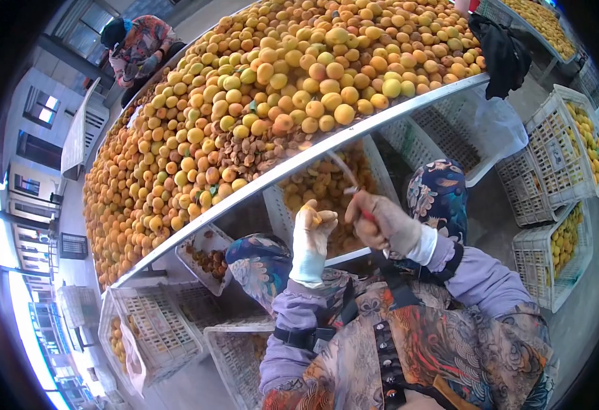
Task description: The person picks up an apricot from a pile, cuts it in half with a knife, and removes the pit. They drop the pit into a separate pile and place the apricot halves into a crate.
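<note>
My right hand (pixel 390 225), in a stained white glove, is closed around the red handle of a knife (pixel 344 169). The thin blade points up and away, toward the table's metal edge. Beside it on the left, my gloved left hand (pixel 313 231) is held up with its fingers curled in. Its fingertips look yellow-orange; whether a piece of fruit is in them I cannot make out. Below and beyond both hands, between my knees, a white crate (pixel 279 213) holds opened apricots (pixel 327 179). Whole apricots (pixel 265 89) cover the sloping table in front.
Brown pits (pixel 245 152) lie heaped near the table's metal edge (pixel 299 162). A dark cloth (pixel 501 55) hangs over its right corner. Crates of fruit (pixel 552 147) are stacked at right; others (pixel 156 331) stand at left. Another person (pixel 139 51) works across the table.
</note>
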Available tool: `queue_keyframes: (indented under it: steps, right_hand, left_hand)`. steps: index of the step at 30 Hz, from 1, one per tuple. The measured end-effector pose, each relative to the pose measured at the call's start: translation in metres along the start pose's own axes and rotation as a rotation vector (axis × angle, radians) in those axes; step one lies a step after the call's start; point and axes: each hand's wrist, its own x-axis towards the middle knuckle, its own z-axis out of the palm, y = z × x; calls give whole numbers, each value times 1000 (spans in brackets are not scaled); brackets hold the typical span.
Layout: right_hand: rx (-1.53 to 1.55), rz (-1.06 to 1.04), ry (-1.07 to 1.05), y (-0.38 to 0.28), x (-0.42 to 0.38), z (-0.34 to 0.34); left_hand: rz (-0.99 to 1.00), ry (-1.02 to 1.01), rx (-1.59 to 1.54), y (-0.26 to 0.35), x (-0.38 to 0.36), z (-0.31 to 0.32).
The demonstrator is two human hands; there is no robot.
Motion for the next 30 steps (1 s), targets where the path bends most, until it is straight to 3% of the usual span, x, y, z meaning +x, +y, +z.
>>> queue_keyframes:
  steps: [3, 6, 10, 12, 14, 16, 18, 20, 22, 25, 28, 29, 30]
  right_hand:
    - [-78, -161, 59, -13, -1, -4]
    - [-104, -238, 93, -22, -4, -5]
    - [-152, -277, 83, -27, -3, -4]
    - [-26, -233, 126, -26, 2, 0]
    - [-26, -466, 207, -28, 6, 8]
    - [11, -533, 233, -35, 9, 17]
    - [54, -623, 175, -39, 13, 19]
    - [72, -630, 167, -42, 15, 21]
    - [67, -652, -18, -43, 16, 18]
    - [34, -635, -42, -43, 15, 23]
    - [-40, -624, -61, -41, 13, 25]
    - [-99, -610, -50, -41, 12, 26]
    - [-99, -610, -50, -40, 11, 26]
  left_hand:
    - [-59, -214, -286, 12, -7, 3]
    - [-152, -292, -444, 17, -10, 11]
    - [-134, -355, -411, 13, -9, 20]
    - [-128, -327, -355, 12, -10, 30]
    - [-120, -291, -302, 9, -12, 36]
    - [-148, -312, -233, 8, -11, 41]
    - [-193, -265, -186, 10, -15, 50]
    - [-343, -298, -233, 9, -17, 53]
    - [-380, -255, -194, 8, -19, 59]
    - [-484, -183, -141, 11, -25, 71]
    - [-498, -81, -28, 17, -34, 85]
    - [-163, -400, 140, 14, -36, 78]
    - [-163, -399, 140, 10, -37, 74]
